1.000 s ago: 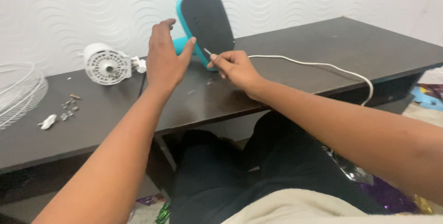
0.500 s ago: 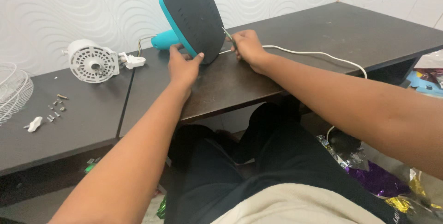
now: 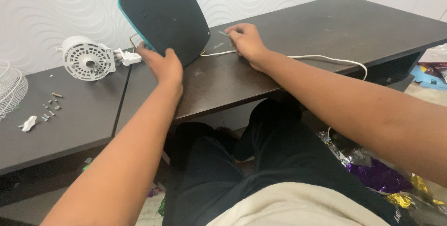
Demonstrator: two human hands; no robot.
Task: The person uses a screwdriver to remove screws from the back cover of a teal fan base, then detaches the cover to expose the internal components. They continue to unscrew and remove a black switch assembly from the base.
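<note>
While the dark fan base (image 3: pixel 165 14) stands tilted up on its lower edge near the back of the dark counter (image 3: pixel 326 30), the left hand (image 3: pixel 163 65) grasps it at that lower edge, fingers curled round the teal rim and thumb on the flat dark underside; the base leans toward the white patterned wall (image 3: pixel 37 7), its top edge cut off by the frame. The right hand (image 3: pixel 247 42) rests on the counter just right of the base, fingers pinched shut on a small thin metal piece (image 3: pixel 223 33) that pokes out leftward, too small to tell what it is; under this hand runs a white cord (image 3: pixel 326 59), which leaves the base, crosses the counter and drops over the front edge at the right. To the right of the right hand the counter surface lies open out to its far corner. Left of the base, a seam splits the counter; beyond it sit a round white motor housing (image 3: pixel 87 58) with a white plug block (image 3: pixel 126 57) touching it, a scatter of small screws (image 3: pixel 50 107), a white knob (image 3: pixel 29 122), and a white wire grille (image 3: pixel 10 88) at the left frame edge.
</note>
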